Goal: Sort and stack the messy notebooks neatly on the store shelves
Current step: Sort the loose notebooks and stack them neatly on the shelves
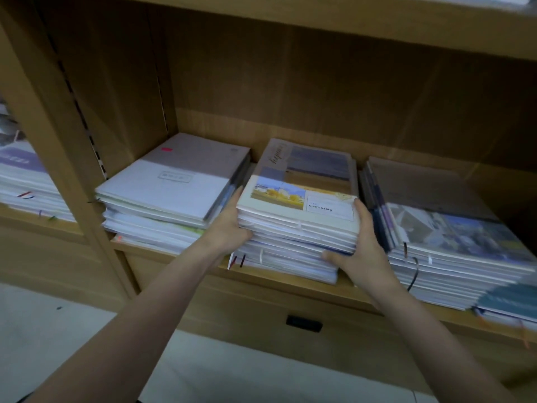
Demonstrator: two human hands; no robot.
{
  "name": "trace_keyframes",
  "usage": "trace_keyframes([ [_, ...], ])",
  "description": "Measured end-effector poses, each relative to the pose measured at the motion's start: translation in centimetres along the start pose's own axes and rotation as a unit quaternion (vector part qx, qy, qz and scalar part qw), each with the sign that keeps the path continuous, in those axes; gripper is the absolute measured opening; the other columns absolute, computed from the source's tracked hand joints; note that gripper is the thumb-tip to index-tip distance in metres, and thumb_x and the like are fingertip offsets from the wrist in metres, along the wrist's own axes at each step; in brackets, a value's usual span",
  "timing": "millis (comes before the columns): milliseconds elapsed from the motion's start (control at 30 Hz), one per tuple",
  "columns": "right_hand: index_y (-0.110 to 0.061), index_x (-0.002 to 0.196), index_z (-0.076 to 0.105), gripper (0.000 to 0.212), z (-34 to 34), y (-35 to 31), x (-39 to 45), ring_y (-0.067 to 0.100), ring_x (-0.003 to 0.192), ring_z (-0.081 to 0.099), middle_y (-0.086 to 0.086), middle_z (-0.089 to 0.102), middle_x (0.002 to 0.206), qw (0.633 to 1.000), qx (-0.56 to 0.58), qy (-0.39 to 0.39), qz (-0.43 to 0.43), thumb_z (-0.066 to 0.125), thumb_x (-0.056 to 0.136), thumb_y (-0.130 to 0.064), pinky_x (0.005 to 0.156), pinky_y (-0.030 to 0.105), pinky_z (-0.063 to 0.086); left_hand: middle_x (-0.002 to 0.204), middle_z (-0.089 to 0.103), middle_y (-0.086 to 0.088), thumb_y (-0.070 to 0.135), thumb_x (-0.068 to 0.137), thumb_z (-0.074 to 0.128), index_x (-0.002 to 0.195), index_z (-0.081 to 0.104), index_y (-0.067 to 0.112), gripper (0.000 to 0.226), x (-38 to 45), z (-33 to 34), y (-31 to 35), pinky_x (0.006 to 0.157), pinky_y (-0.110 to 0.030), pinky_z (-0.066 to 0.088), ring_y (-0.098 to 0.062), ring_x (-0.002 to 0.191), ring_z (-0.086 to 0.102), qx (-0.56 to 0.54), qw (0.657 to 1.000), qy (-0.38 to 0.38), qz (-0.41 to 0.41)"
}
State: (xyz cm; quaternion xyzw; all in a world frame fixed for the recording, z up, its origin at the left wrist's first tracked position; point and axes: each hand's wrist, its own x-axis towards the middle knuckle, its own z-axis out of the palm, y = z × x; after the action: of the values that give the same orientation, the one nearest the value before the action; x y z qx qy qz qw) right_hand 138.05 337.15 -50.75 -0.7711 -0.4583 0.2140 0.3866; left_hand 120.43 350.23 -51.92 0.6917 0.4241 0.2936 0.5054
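A middle stack of notebooks (302, 205) lies on the wooden shelf (290, 283), its top cover showing a yellow landscape picture and the word NICETIMEING. My left hand (229, 225) grips the stack's left side, fingers up along its edge. My right hand (360, 242) grips its front right corner, thumb under the upper bundle and fingers up the right side. The upper notebooks sit slightly askew on the lower ones. A left stack (174, 184) with a grey-and-white cover and a right stack (453, 234) with a blue photo cover flank it.
The shelf's left upright (58, 141) separates this bay from another with more stacked notebooks (26, 181). A drawer with a dark handle slot (304, 323) sits below the shelf. An upper shelf board (377, 21) runs overhead. White floor (58, 330) lies below left.
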Motion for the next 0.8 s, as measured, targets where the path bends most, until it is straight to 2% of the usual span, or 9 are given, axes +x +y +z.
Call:
trace_keyframes([
  [67,-0.034,0.15,0.0,0.107,-0.2,0.1,0.1,0.017,0.125,0.041,-0.004,0.033,0.148,1.0,-0.011,-0.008,0.001,0.074,0.078,-0.006,0.09,0.026,0.039,0.098,0.059,0.004,-0.01,0.081,0.061,0.125,0.046,0.01,0.051,-0.1,-0.1,0.1,0.081,-0.022,0.043,-0.014,0.096,0.055,0.037,0.998,-0.019,-0.044],
  [167,-0.033,0.15,0.0,0.107,-0.1,-0.2,0.3,0.014,0.089,0.056,0.005,0.052,0.132,0.998,-0.062,-0.013,0.001,0.074,0.079,-0.005,0.073,0.026,0.047,0.099,0.06,-0.002,-0.006,0.079,0.065,0.107,0.052,0.013,0.036,-0.3,-0.4,-0.2,0.081,-0.026,0.044,-0.021,0.099,0.057,0.096,0.992,-0.016,-0.078],
  [233,-0.035,0.15,-0.001,0.106,0.0,-0.3,0.4,0.017,0.07,0.06,0.01,0.06,0.122,0.995,-0.097,-0.016,-0.008,0.073,0.08,-0.008,0.059,0.028,0.049,0.103,0.059,-0.005,-0.008,0.08,0.063,0.109,0.051,0.011,0.036,-0.5,-0.4,-0.3,0.082,-0.028,0.045,-0.022,0.1,0.056,0.106,0.991,0.013,-0.075],
  [400,-0.033,0.15,0.004,0.106,-0.8,0.1,1.1,0.024,0.12,0.049,0.002,0.044,0.142,0.998,-0.053,-0.026,-0.01,0.075,0.077,-0.004,0.085,0.026,0.042,0.11,0.059,-0.013,-0.005,0.085,0.053,0.116,0.05,0.004,0.033,-0.4,0.3,-0.3,0.08,-0.03,0.045,-0.029,0.106,0.056,0.239,0.969,0.029,-0.057],
  [433,-0.033,0.15,0.004,0.106,-0.9,0.2,1.1,0.025,0.123,0.048,0.001,0.042,0.143,0.998,-0.046,-0.033,-0.009,0.075,0.077,-0.004,0.087,0.028,0.042,0.111,0.06,-0.012,-0.006,0.085,0.054,0.114,0.05,0.006,0.032,-0.6,0.2,-0.4,0.081,-0.03,0.045,-0.027,0.105,0.056,0.216,0.975,0.014,-0.056],
  [500,-0.036,0.149,0.004,0.107,-1.1,0.3,1.0,0.023,0.127,0.044,-0.005,0.041,0.143,0.998,-0.011,-0.06,-0.01,0.076,0.076,-0.004,0.094,0.029,0.041,0.117,0.061,-0.01,-0.009,0.084,0.056,0.114,0.049,0.012,0.037,-1.1,-0.4,-0.1,0.082,-0.026,0.047,-0.02,0.101,0.059,0.051,0.997,-0.031,-0.057],
  [600,-0.038,0.147,0.008,0.108,-1.6,-0.2,1.0,0.015,0.131,0.039,-0.019,0.044,0.134,0.983,0.17,-0.068,0.024,0.08,0.068,-0.02,0.103,0.029,0.033,0.124,0.061,-0.01,0.015,0.086,0.064,0.128,0.044,0.022,0.047,-1.0,-2.3,1.2,0.086,-0.032,0.048,-0.022,0.107,0.06,-0.22,0.969,-0.084,-0.079],
  [700,-0.034,0.15,-0.005,0.113,-2.0,-0.7,3.4,0.023,0.136,0.035,-0.005,0.028,0.153,0.942,0.309,-0.066,0.115,0.07,0.068,-0.052,0.113,0.047,0.028,0.125,0.058,-0.009,0.061,0.084,0.047,0.128,0.052,0.024,0.057,0.1,-2.9,2.3,0.099,-0.049,0.04,-0.032,0.115,0.054,-0.192,0.958,-0.115,-0.177],
  [800,-0.024,0.151,-0.008,0.1,-1.7,-1.1,5.9,0.028,0.117,0.053,0.002,0.044,0.14,0.937,0.302,-0.071,0.162,0.063,0.084,-0.046,0.099,0.048,0.044,0.119,0.061,-0.006,0.066,0.085,0.042,0.118,0.056,0.026,0.054,0.7,-1.8,2.5,0.09,-0.047,0.044,-0.028,0.106,0.058,-0.142,0.955,-0.135,-0.223],
])
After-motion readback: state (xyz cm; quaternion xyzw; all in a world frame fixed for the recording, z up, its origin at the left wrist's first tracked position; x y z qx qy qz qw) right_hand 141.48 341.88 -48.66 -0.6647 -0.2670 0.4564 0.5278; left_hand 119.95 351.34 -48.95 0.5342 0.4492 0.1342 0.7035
